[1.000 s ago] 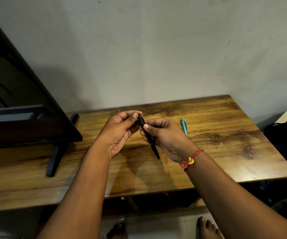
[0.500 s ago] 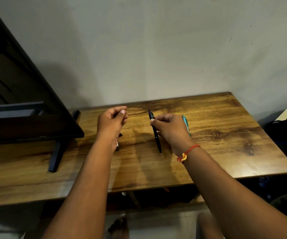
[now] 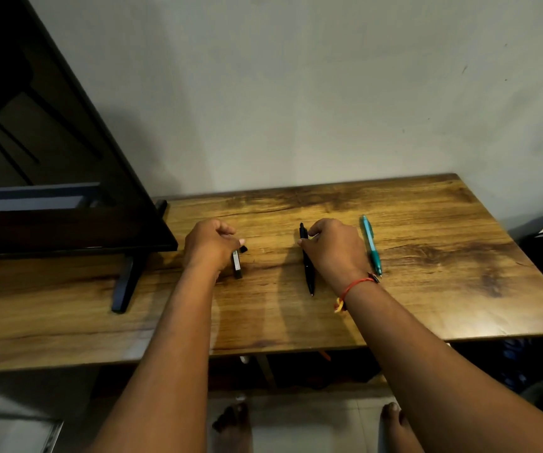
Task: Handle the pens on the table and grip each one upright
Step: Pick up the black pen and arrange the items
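Observation:
On the wooden table (image 3: 427,305), my right hand (image 3: 335,248) pinches the upper part of a slim black pen (image 3: 308,273) between thumb and forefinger. The pen points toward me, low over or on the wood; I cannot tell which. A teal pen (image 3: 371,246) lies flat just right of that hand, untouched. My left hand (image 3: 209,243) is curled around the top of a short dark pen (image 3: 237,264) near the monitor's foot, and its upper end is hidden by my fingers.
A dark monitor (image 3: 51,191) on a black stand (image 3: 126,282) fills the table's left part. The wall runs along the table's far edge. Dark bags sit at the right beyond the table. My bare feet show on the floor below.
My hands have drawn apart. The right hand has lowered the black pen toward the table beside the teal pen. The left hand has let go of it, moved left, and closed on the short dark pen.

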